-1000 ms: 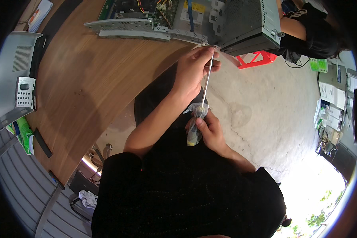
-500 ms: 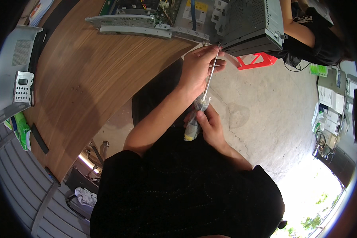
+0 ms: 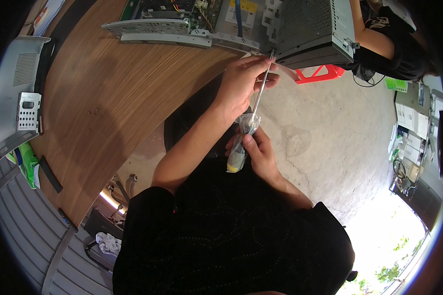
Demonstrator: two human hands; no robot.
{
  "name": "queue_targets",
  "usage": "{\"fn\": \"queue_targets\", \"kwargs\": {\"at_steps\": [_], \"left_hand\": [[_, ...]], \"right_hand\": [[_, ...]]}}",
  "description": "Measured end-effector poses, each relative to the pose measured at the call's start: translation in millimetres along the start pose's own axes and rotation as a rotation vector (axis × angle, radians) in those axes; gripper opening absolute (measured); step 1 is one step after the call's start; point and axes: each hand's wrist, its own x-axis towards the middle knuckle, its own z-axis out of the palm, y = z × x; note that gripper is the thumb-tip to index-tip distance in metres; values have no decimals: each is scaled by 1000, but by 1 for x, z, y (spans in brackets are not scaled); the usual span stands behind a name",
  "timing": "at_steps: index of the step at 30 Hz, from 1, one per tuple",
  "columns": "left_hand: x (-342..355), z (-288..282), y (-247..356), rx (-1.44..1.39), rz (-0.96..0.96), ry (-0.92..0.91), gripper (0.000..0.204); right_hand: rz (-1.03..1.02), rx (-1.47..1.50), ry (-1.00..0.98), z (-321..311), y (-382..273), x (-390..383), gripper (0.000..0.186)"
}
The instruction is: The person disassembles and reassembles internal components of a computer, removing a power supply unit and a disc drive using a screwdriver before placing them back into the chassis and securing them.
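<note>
My left hand (image 3: 243,83) has its thumb and fingers closed around the upper metal shaft of a long screwdriver (image 3: 259,96), whose tip is at the lower corner of an open grey computer case (image 3: 241,22), beside its raised drive bay (image 3: 312,34). The exact point of contact is too small to make out. Lower down, my right hand (image 3: 253,150) grips the handle, which is wrapped in clear crumpled plastic and has a yellow end.
A wooden table (image 3: 83,78) carries a detached grey cover (image 3: 17,69), papers (image 3: 48,15) and green packets (image 3: 29,164). At upper right are another person's arm (image 3: 374,42) and a red plastic frame (image 3: 320,73). Concrete floor (image 3: 330,137) lies below, shelving (image 3: 411,118) at right.
Both hands and the screwdriver have risen slightly toward the case over the last second. My right hand and the handle sit a little higher in the picture, with both grips kept.
</note>
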Motion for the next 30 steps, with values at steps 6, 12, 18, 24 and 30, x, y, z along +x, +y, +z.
{"fn": "queue_targets", "kwargs": {"at_steps": [6,12,18,24,30], "left_hand": [[1,1,-1,-21,14,-5,21],[-4,-4,6,19,-4,-73,24],[-12,-11,10,215,-75,-229,29],[-5,-10,4,259,-63,-116,27],[-8,-4,6,331,-3,-88,26]], "right_hand": [[-14,63,-39,-3,0,-2,31],[-7,334,-125,-4,-3,-5,53],[-27,519,-176,-7,8,-5,74],[40,467,39,-2,13,-25,83],[175,307,-174,-19,-3,-39,70]]}}
